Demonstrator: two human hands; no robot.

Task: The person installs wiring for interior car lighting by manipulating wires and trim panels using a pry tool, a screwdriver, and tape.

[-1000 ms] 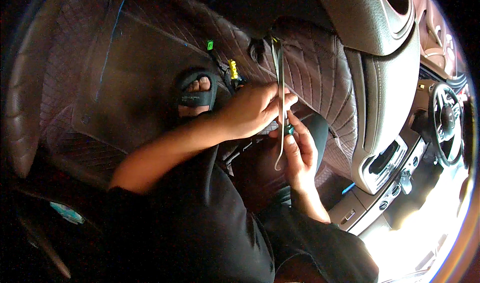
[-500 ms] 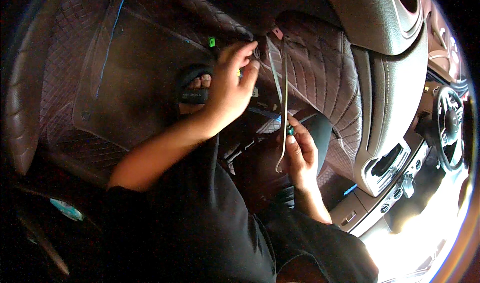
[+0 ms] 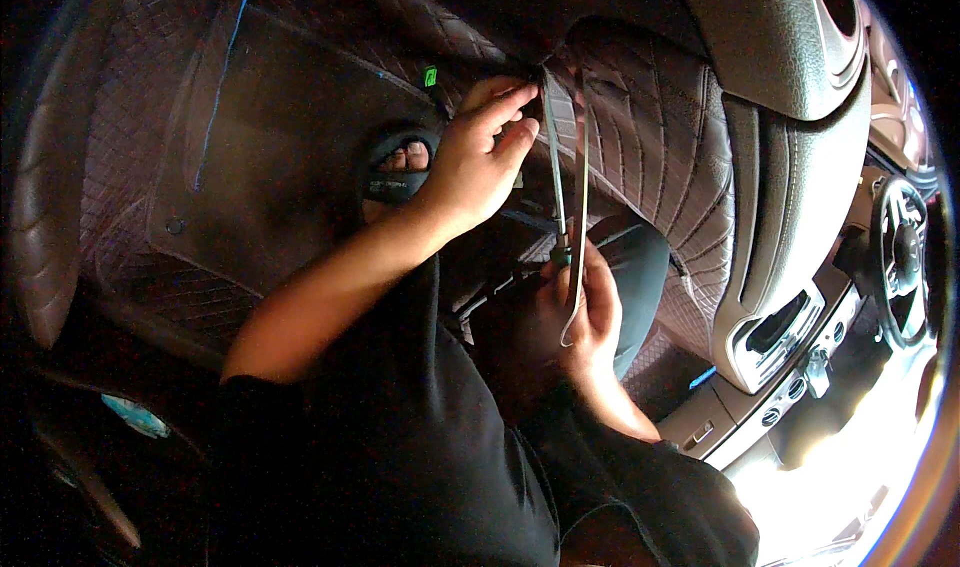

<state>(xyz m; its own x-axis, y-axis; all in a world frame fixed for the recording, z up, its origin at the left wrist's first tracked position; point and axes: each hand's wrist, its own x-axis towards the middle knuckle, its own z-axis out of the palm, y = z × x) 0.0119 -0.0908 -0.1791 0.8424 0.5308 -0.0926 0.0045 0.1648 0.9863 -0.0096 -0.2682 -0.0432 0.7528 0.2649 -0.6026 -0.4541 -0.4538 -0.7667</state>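
Note:
My right hand (image 3: 597,312) is closed round the dark green handle of a long screwdriver (image 3: 557,182). Its metal shaft points away from me, the far end beside my left fingertips. My left hand (image 3: 482,159) reaches to the quilted brown seat edge, fingers stretched and thumb apart; the fingertips are close to the shaft's far end, and whether they touch it I cannot tell. A thin pale rod or strip (image 3: 583,157) with a hooked near end runs down past the right hand, in front of its fingers. Its far end sits at the dark gap by the seat.
Quilted brown trim (image 3: 660,137) and a grey-brown centre console (image 3: 800,197) rise on the right, with a steering wheel (image 3: 903,237) beyond. A dark floor mat (image 3: 290,137) lies left, my sandalled foot (image 3: 405,167) at its edge. A small green tag (image 3: 430,76) shows near the left hand.
The screwdriver's shaft now shows plainly, running from the right hand toward the left fingertips. My left hand has shifted slightly right; the hooked rod has swung a little right.

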